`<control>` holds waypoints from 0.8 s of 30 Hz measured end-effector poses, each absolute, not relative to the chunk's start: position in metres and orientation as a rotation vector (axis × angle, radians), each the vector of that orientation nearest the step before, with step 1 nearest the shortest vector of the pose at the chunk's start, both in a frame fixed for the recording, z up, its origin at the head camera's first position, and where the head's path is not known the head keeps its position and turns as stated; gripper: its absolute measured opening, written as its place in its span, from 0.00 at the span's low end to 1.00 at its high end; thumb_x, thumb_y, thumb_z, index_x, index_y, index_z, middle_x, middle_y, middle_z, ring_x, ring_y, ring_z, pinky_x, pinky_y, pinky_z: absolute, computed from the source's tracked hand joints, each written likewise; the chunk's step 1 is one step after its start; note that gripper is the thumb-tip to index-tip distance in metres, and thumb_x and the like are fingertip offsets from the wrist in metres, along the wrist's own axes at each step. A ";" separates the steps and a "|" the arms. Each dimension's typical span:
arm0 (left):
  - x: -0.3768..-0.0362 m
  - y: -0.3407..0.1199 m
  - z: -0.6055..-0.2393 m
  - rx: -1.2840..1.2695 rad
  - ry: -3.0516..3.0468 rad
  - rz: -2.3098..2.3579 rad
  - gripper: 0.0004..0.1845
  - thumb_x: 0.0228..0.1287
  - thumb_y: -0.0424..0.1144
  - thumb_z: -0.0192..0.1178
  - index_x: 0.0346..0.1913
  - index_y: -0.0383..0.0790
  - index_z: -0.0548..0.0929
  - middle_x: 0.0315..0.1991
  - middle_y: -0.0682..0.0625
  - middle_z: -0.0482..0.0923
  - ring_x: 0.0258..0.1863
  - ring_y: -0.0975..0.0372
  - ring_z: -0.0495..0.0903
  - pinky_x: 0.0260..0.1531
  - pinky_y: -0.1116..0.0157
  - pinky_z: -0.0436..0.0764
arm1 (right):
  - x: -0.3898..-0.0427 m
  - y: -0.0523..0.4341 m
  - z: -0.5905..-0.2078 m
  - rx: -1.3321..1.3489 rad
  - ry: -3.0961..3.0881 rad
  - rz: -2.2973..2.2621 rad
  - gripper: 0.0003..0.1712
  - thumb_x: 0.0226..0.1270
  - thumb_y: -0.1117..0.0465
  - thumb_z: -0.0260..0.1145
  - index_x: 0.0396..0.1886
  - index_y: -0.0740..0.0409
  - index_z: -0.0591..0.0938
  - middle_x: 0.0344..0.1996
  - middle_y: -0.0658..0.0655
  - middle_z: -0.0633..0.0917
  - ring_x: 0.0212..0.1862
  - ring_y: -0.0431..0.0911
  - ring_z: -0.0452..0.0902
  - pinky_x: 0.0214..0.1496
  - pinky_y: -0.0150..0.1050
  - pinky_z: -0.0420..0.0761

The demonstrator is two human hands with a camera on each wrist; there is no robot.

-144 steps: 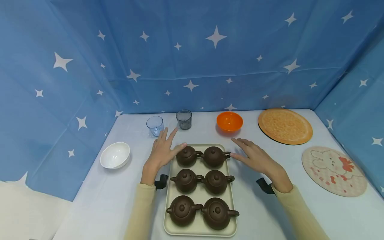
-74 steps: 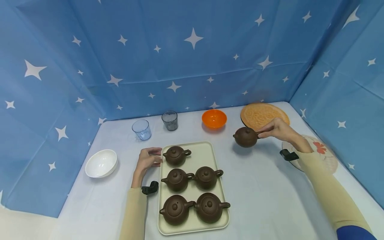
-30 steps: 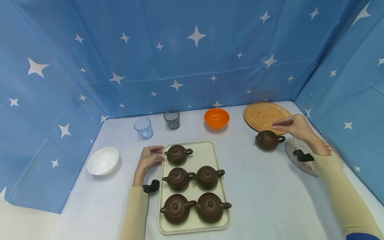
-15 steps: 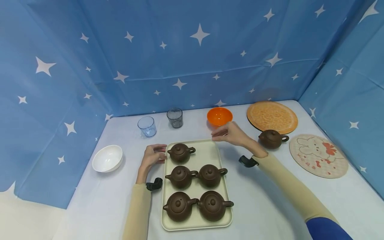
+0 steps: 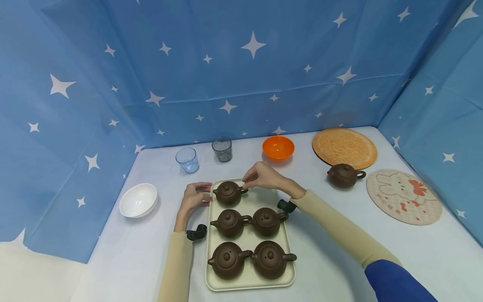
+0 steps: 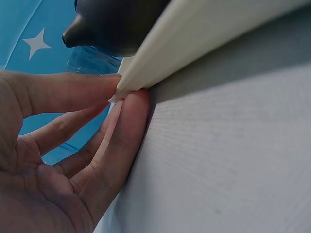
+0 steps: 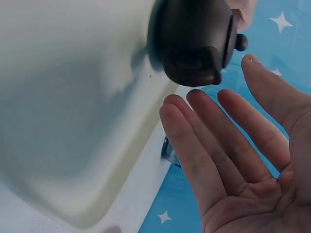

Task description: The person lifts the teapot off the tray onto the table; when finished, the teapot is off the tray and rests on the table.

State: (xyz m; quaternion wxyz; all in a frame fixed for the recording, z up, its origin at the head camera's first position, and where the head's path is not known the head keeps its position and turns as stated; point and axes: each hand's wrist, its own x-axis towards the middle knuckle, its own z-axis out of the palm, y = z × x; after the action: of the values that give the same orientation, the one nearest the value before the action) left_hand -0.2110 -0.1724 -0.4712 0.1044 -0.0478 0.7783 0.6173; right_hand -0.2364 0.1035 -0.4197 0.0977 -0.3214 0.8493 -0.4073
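Observation:
A cream tray holds several brown teapots. My left hand holds its far left corner; in the left wrist view the thumb and fingers pinch the tray rim below a teapot's spout. My right hand hovers over the handle of the back-left teapot. In the right wrist view its fingers are straight and spread just short of that teapot, above the tray floor. Another brown teapot stands alone on the table at the right.
Along the back stand a clear blue cup, a grey cup, an orange bowl and a round orange mat. A rabbit-print mat lies right, a white bowl left. Blue star cloth walls three sides.
My right hand carried one teapot off the tray, set it down by the orange mat, let go and came back left over the back-left teapot. The left hand stayed on the tray corner.

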 end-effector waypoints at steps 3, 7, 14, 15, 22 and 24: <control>-0.211 -0.173 -0.471 -0.129 2.304 1.817 0.29 0.45 0.17 0.56 0.56 0.26 0.78 0.46 0.33 0.78 0.28 0.60 0.81 0.28 0.62 0.87 | -0.239 0.101 -0.420 -0.989 2.512 -1.149 0.13 0.52 0.63 0.75 0.36 0.67 0.88 0.33 0.57 0.89 0.34 0.42 0.86 0.41 0.31 0.85; -0.212 -0.173 -0.472 -0.123 2.309 1.812 0.29 0.45 0.17 0.57 0.57 0.26 0.77 0.47 0.32 0.78 0.28 0.59 0.82 0.28 0.61 0.87 | -0.241 0.096 -0.421 -0.984 2.466 -1.118 0.11 0.52 0.62 0.75 0.34 0.64 0.88 0.31 0.56 0.89 0.33 0.42 0.86 0.36 0.30 0.85; -0.208 -0.174 -0.467 -0.125 2.300 1.822 0.30 0.44 0.17 0.57 0.57 0.27 0.77 0.46 0.32 0.78 0.28 0.60 0.82 0.28 0.61 0.87 | -0.244 0.086 -0.424 -0.929 2.414 -1.097 0.05 0.54 0.64 0.73 0.30 0.62 0.89 0.25 0.54 0.88 0.26 0.50 0.85 0.26 0.33 0.84; -0.208 -0.175 -0.467 -0.124 2.297 1.820 0.30 0.44 0.17 0.57 0.57 0.27 0.77 0.46 0.32 0.78 0.28 0.60 0.82 0.28 0.61 0.87 | -0.244 0.085 -0.425 -0.918 2.408 -1.103 0.05 0.54 0.64 0.73 0.30 0.62 0.89 0.25 0.55 0.88 0.26 0.50 0.85 0.26 0.34 0.85; -0.209 -0.173 -0.470 -0.116 2.280 1.824 0.29 0.46 0.17 0.56 0.58 0.25 0.76 0.48 0.30 0.77 0.28 0.61 0.81 0.28 0.62 0.87 | -0.242 0.082 -0.426 -0.887 2.425 -1.085 0.05 0.54 0.66 0.73 0.28 0.65 0.89 0.23 0.57 0.88 0.26 0.51 0.85 0.26 0.34 0.85; -0.210 -0.172 -0.471 -0.108 2.280 1.825 0.29 0.46 0.17 0.56 0.58 0.25 0.76 0.48 0.30 0.77 0.28 0.61 0.81 0.28 0.63 0.87 | -0.241 0.083 -0.426 -0.891 2.451 -1.067 0.05 0.54 0.65 0.73 0.28 0.64 0.89 0.22 0.56 0.88 0.25 0.50 0.85 0.26 0.32 0.85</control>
State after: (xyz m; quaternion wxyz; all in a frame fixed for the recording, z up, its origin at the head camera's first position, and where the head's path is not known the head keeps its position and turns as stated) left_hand -0.2096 -0.1720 -0.4710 0.1093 -0.0367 0.7756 0.6207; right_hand -0.2407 0.0831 -0.4263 0.1612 -0.3120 0.8585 -0.3737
